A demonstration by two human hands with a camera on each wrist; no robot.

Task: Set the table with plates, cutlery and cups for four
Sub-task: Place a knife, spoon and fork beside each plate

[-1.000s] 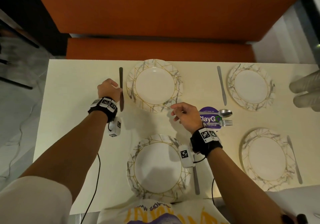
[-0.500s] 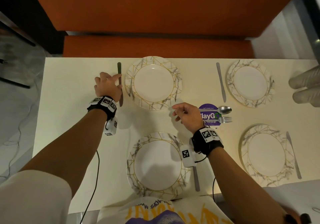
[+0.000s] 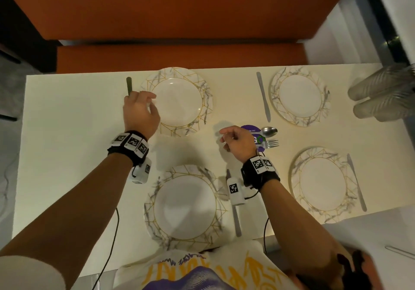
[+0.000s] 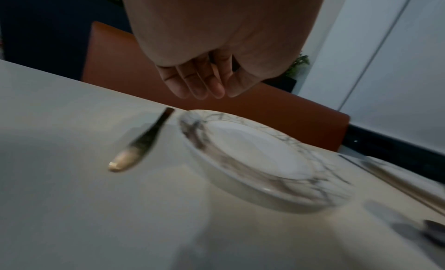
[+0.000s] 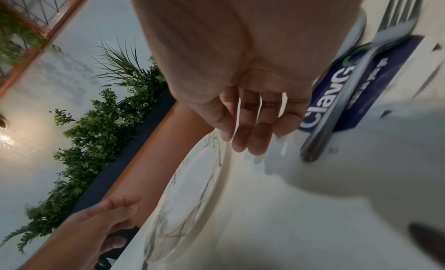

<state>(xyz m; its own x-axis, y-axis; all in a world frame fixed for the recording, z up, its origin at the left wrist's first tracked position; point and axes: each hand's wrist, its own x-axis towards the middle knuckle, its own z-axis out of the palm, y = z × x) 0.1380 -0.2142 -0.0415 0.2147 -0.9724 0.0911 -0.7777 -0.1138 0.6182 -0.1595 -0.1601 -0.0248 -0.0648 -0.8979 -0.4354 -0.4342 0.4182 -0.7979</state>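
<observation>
Four marbled plates sit on the white table (image 3: 67, 132). My left hand (image 3: 143, 104) hovers over the left rim of the far left plate (image 3: 179, 101), fingers relaxed and holding nothing. The dark knife (image 3: 129, 86) lies left of that plate, partly hidden by the hand. In the left wrist view the hand (image 4: 207, 87) hangs above the knife (image 4: 142, 141) and plate (image 4: 253, 152). My right hand (image 3: 226, 138) floats empty mid-table, just left of a spoon (image 3: 269, 131) and fork (image 3: 271, 143). In the right wrist view its fingers (image 5: 250, 125) are straight beside the fork (image 5: 361, 74).
Knives lie beside the far right plate (image 3: 299, 95), near right plate (image 3: 323, 184) and near left plate (image 3: 185, 206). The spoon and fork rest on a purple round label (image 3: 250, 128). Stacked clear cups (image 3: 381, 96) lie at the table's right end. An orange bench (image 3: 179, 58) runs behind.
My left hand has come off the knife, lifted and shifted right over the far left plate's rim. The right hand has hardly moved.
</observation>
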